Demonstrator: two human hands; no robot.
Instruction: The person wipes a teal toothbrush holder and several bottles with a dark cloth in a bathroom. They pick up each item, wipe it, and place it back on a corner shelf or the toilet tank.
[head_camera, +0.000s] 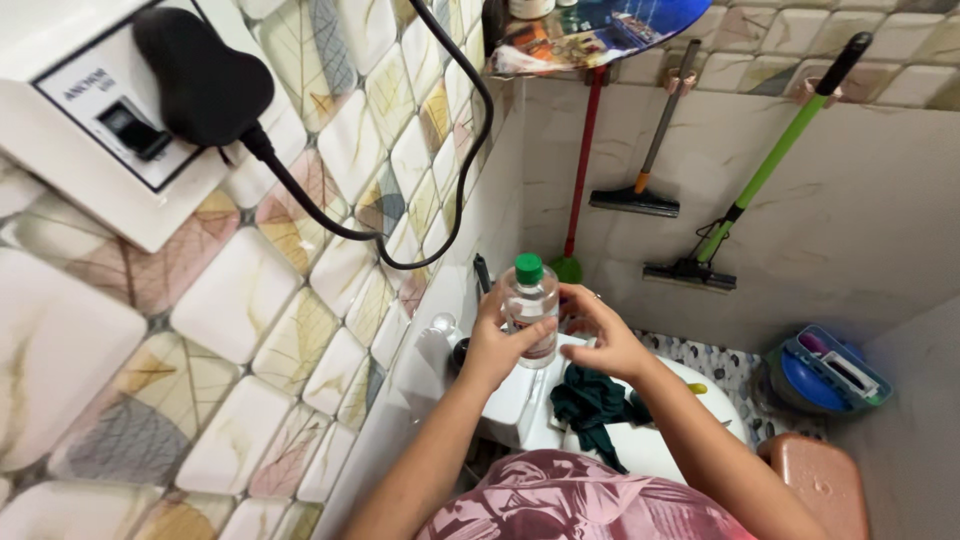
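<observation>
- Black plug (200, 85) and its cable (330, 225) hang on the tiled wall at your far left, the cable looping down towards the white toilet tank (500, 400); a splash from the bottle could, I judge, reach that lead.
- Your left hand (495, 345) is wrapped around the clear bottle (530, 315), gripping its lower body and holding it upright above the tank.
- Green cap (529, 268) looks seated on the bottle; if your grip is wet, the smooth plastic could slip and drop onto the tank.
- Your right hand (605, 335) touches the bottle's right side with fingers curled; whether it grips firmly I cannot tell.
- Dark green cloth (595, 405) lies just below your right wrist, where any spilled liquid would probably soak in.
</observation>
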